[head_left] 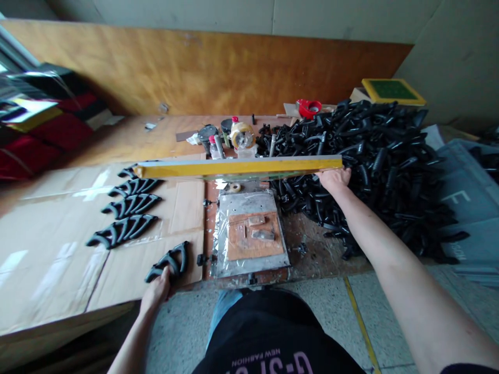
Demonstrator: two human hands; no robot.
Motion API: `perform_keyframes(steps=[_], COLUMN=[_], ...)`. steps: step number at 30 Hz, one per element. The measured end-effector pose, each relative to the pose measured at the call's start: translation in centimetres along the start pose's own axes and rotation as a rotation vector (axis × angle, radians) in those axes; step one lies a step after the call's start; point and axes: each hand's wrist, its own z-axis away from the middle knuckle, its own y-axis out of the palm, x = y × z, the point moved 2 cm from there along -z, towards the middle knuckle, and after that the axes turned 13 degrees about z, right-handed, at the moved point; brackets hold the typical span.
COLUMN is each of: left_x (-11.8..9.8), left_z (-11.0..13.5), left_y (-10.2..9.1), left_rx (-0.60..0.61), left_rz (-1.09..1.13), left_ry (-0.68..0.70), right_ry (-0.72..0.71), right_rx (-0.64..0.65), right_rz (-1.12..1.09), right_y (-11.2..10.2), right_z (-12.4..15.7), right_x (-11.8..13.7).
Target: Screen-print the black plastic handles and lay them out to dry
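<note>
1. Facing, at left, rows of black parts [125, 228] lying on cardboard [47, 234].
2. Touching a smaller black cluster [167, 258] near the cardboard's front edge with the left hand [156, 291], leaving unclear any pinching by its fingers.
3. Holding a yellow frame [234, 167] crosswise beyond the metal plate [241, 204].
4. Pinching the frame's right end with the right hand [334, 177].
5. Reaching beside a heap of black pieces [370, 140], left of a gray bin [473, 208].

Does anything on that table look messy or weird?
Yes, the big pile of black parts looks messy: pieces lie every which way, unlike the neat rows on the cardboard.
</note>
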Motion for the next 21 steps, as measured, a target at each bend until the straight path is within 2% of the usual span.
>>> perform_keyframes(steps=[2, 4, 6, 7, 8, 10, 13, 15, 16, 18, 19, 21], left_x=[-0.3, -0.9, -2.2, -3.5, -5.1, -9.9, -19.0, -24.9, -27.3, -30.8, -31.7, -31.8], left_z=[-0.7, -1.1, -0.9, -0.5, 0.2, 2.4, 6.9, 9.9, 11.2, 13.1, 13.7, 14.4], left_y=[0.0, -0.5, -1.0, -1.1, -1.0, -0.2, 1.6, 2.7, 3.2, 4.0, 4.3, 4.7], left_rx=[0.074, 0.096, 0.094, 0.081, 0.068, 0.03, 0.085, 0.145, 0.181, 0.235, 0.253, 0.251], left_rz=[-0.117, -0.21, -0.241, -0.199, -0.119, 0.139, 0.464, 0.666, 0.748, 0.831, 0.851, 0.863], left_ry=[-0.087, -0.159, -0.161, -0.115, -0.038, 0.166, 0.525, 0.713, 0.771, 0.846, 0.866, 0.882], right_ry=[0.048, 0.096, 0.112, 0.086, 0.03, -0.181, -0.651, -0.895, -0.968, -1.028, -1.029, -1.018], right_rx=[0.018, -0.006, -0.048, -0.053, -0.036, 0.066, 0.204, 0.169, 0.131, 0.052, 0.02, -0.036], right_rz=[-0.01, -0.007, -0.009, -0.015, -0.031, -0.101, -0.312, -0.386, -0.379, -0.302, -0.258, -0.197], right_y=[-0.8, -2.0, -2.9, -3.0, -2.8, -1.5, 1.6, 3.2, 3.7, 4.2, 4.1, 3.8], right_z=[-0.1, 0.7, 2.5, 3.9, 5.6, 9.8, 16.4, 19.7, 20.7, 21.8, 22.0, 22.1], right_x=[0.0, 0.3, 1.0, 1.8, 2.7, 5.5, 10.4, 12.9, 13.8, 15.1, 15.4, 15.6])
